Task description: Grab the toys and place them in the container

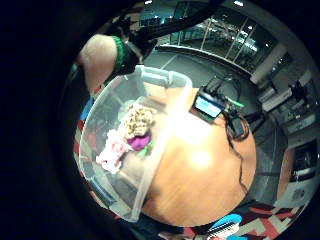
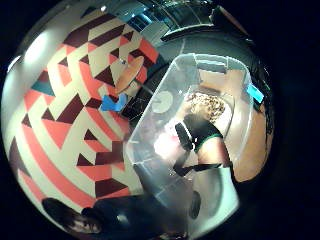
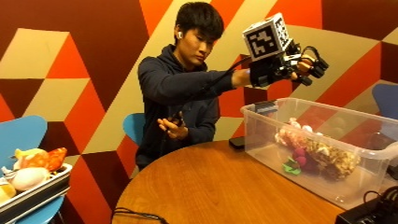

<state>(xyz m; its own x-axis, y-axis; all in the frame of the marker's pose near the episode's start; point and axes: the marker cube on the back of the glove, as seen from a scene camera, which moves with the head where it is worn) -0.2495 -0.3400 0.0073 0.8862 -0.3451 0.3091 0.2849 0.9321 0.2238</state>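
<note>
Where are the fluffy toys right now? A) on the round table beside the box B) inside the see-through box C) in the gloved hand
B: the toys lie on the bottom of the clear container, while the gloved right hand is up above it holding nothing.

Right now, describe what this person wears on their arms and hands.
The right hand wears a black glove with black straps and blocky black hardware on its back. Both arms are in the dark navy sleeves of a hooded top. The left hand is bare, wearing nothing.
</note>
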